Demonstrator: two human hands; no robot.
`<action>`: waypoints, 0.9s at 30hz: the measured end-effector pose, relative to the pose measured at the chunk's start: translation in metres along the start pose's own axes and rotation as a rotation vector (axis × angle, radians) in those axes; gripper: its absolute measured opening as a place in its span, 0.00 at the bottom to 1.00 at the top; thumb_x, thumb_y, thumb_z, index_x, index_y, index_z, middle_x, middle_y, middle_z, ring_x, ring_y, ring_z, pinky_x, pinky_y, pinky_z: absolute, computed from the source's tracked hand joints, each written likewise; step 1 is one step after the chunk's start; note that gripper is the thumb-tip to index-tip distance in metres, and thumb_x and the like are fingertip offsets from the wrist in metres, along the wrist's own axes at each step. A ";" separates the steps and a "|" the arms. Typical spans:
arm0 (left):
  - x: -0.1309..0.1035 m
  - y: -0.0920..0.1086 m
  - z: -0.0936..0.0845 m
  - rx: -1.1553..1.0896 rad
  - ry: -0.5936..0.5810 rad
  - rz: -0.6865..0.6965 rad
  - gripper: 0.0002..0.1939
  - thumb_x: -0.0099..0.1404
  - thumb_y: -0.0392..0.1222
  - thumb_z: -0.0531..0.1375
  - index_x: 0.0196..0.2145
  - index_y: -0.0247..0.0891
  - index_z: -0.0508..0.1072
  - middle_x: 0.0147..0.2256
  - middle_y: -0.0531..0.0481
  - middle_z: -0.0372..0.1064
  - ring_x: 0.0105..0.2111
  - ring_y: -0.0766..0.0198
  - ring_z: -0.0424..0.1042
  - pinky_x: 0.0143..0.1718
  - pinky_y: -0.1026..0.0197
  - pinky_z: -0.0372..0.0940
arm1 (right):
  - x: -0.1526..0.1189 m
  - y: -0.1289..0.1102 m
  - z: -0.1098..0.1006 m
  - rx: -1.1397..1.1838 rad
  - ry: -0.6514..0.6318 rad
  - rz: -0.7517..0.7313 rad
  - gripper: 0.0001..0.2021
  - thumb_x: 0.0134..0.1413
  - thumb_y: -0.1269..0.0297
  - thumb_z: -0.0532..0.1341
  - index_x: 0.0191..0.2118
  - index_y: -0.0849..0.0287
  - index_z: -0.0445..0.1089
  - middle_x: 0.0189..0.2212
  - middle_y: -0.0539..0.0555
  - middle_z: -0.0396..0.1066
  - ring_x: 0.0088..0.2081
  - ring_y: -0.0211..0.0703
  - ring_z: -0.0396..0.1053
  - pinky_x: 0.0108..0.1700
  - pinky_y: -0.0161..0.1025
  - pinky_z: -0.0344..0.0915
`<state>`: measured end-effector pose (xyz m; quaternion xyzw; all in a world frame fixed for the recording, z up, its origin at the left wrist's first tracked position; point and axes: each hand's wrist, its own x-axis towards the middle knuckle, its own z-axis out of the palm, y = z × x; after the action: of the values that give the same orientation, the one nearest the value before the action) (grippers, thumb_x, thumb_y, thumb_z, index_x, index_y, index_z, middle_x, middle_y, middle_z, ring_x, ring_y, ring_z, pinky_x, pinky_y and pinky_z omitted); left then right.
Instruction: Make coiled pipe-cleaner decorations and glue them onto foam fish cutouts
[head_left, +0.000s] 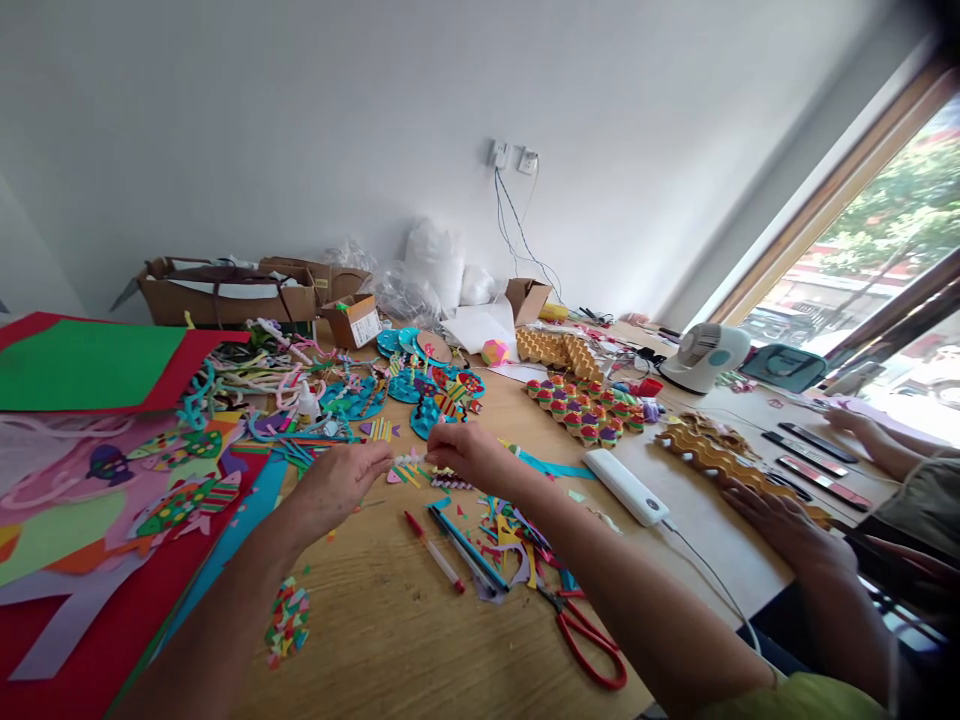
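My left hand point(343, 488) reaches over the wooden table, its fingers pressed together at the left end of a small paper fish point(409, 471) with coloured stripes. On the fish's other side my right hand point(474, 458) is closed in a pinch, knuckles up. What either hand's fingertips hold, if anything, is too small to make out. Just beyond lie a striped yellow and purple paper fish point(381, 429) and blue painted plates point(431, 410) bearing more paper fish. Nearer to me are a red pen point(435, 552), blue pens point(471, 548) and red-handled scissors point(586, 638).
Coloured paper sheets point(90, 360) and pipe cleaners point(262, 375) cover the left. Paper scraps point(287, 618) lie in front. A white power bank point(626, 487) with a cable, painted egg cartons point(589, 405) and a fan point(706, 357) are right. Another person's hand point(787, 530) rests by an egg carton strip point(720, 463).
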<state>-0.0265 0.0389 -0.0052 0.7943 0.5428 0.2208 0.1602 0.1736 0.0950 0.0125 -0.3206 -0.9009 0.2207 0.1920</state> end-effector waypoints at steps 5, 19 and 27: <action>-0.003 0.004 0.000 0.036 0.065 0.077 0.13 0.64 0.43 0.47 0.27 0.41 0.68 0.25 0.52 0.67 0.27 0.63 0.67 0.27 0.66 0.54 | 0.002 0.003 -0.010 0.684 -0.270 0.338 0.08 0.42 0.65 0.62 0.23 0.62 0.63 0.15 0.44 0.63 0.17 0.29 0.59 0.20 0.27 0.55; -0.009 0.008 -0.006 0.131 0.076 0.230 0.14 0.65 0.43 0.47 0.29 0.41 0.70 0.26 0.52 0.68 0.27 0.64 0.67 0.28 0.66 0.56 | -0.005 0.008 -0.008 1.070 -0.456 0.428 0.14 0.34 0.61 0.68 0.22 0.64 0.66 0.14 0.45 0.66 0.14 0.27 0.59 0.15 0.25 0.52; -0.010 0.009 -0.011 0.073 0.067 0.262 0.13 0.64 0.41 0.48 0.32 0.41 0.71 0.27 0.52 0.69 0.29 0.64 0.67 0.30 0.66 0.58 | -0.011 0.008 -0.002 1.143 -0.489 0.435 0.15 0.35 0.61 0.69 0.26 0.67 0.68 0.16 0.46 0.67 0.14 0.28 0.61 0.16 0.26 0.55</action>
<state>-0.0278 0.0263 0.0067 0.8558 0.4472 0.2465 0.0829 0.1865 0.0941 0.0073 -0.2833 -0.5741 0.7647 0.0728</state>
